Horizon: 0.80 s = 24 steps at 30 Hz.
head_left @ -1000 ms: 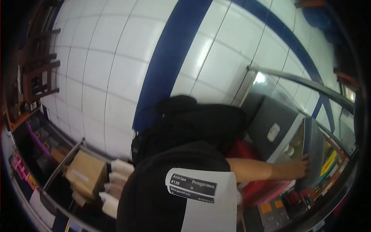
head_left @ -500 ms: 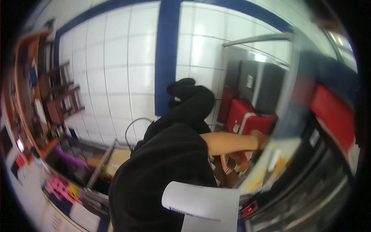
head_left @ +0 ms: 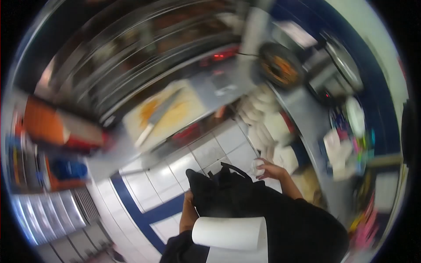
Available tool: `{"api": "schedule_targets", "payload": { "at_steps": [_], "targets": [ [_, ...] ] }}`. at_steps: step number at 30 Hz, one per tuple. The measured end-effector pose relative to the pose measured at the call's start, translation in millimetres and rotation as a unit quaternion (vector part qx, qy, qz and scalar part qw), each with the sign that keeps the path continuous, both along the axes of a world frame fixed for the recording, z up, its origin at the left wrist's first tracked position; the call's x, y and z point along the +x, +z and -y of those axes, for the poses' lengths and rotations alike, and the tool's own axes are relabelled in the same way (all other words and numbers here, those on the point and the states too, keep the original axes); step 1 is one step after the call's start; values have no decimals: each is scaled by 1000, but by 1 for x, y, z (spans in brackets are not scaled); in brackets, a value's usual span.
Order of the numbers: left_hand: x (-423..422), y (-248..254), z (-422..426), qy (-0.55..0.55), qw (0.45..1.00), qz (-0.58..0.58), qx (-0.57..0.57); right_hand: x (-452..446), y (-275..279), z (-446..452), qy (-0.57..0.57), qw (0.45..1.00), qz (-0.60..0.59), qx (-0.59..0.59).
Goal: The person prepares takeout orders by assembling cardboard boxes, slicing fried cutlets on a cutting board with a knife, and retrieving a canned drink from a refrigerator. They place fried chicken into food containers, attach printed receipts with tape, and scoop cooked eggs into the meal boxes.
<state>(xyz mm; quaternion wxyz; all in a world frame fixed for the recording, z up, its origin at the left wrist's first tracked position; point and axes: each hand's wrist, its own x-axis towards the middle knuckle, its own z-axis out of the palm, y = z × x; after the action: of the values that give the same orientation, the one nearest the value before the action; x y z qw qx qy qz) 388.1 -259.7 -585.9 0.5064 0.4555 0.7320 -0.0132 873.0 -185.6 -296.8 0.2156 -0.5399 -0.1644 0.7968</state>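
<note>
My right hand (head_left: 269,170) is closed around a small white rounded thing (head_left: 258,167), too blurred to name. It is beside stacked white containers (head_left: 263,136) under the counter. My left hand (head_left: 188,199) hangs low against my black clothing (head_left: 245,199), its fingers hidden. Farther forward, a knife (head_left: 164,109) lies across a stained yellowish cutting board (head_left: 188,103), well away from both hands. A curled white sheet (head_left: 230,233) covers part of the view in front of my body.
A dark pan (head_left: 280,65) with orange food stands at the counter corner, near a metal appliance (head_left: 335,72). Crumpled white paper or bags (head_left: 338,153) lie on the right counter (head_left: 302,114). Metal shelving (head_left: 144,48) runs behind the board. White floor tiles (head_left: 169,177) lie below.
My view has swung from the tiled floor to the counters. The one visible hand was reaching by the cutting board; now both arms are lower, with a white thing in my right hand.
</note>
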Motion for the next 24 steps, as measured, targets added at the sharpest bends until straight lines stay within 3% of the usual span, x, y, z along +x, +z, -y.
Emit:
{"api": "schedule_targets", "payload": {
  "at_steps": [3,4,5,6,8,10,11,12,14,16,17,19,20,22,24],
  "targets": [
    [33,65,-33,73,989,68,-111,51,13,54,-128,990,-58,22],
    [45,81,-60,261,929,183,-186,48,10,56,-169,983,-19,65],
    [67,135,-78,443,816,269,-254,55,17,68,-203,973,17,106],
    [76,141,-98,412,834,253,-266,77,16,77,-243,965,18,101],
    [51,142,-106,193,899,283,-273,111,23,99,-420,889,-14,183],
    [-5,51,-128,276,837,408,-240,145,45,106,-568,786,16,243],
    [8,57,-149,375,815,388,-210,164,60,111,-627,728,30,277],
    [11,57,-173,415,833,347,-114,181,71,115,-677,669,39,303],
    [23,51,-226,382,874,285,-90,225,84,133,-709,605,44,360],
    [70,84,-260,311,935,156,-75,266,103,140,-765,511,91,380],
    [73,89,-271,204,956,193,-88,288,113,142,-787,494,126,347],
    [97,92,-294,158,971,150,-94,340,120,156,-806,473,159,318],
    [106,96,-302,115,983,97,-101,369,112,169,-820,488,146,262],
    [129,112,-303,110,986,111,-61,415,93,178,-832,500,128,203],
    [152,129,-294,151,976,148,-51,448,80,181,-774,570,273,48]
  ]
}}
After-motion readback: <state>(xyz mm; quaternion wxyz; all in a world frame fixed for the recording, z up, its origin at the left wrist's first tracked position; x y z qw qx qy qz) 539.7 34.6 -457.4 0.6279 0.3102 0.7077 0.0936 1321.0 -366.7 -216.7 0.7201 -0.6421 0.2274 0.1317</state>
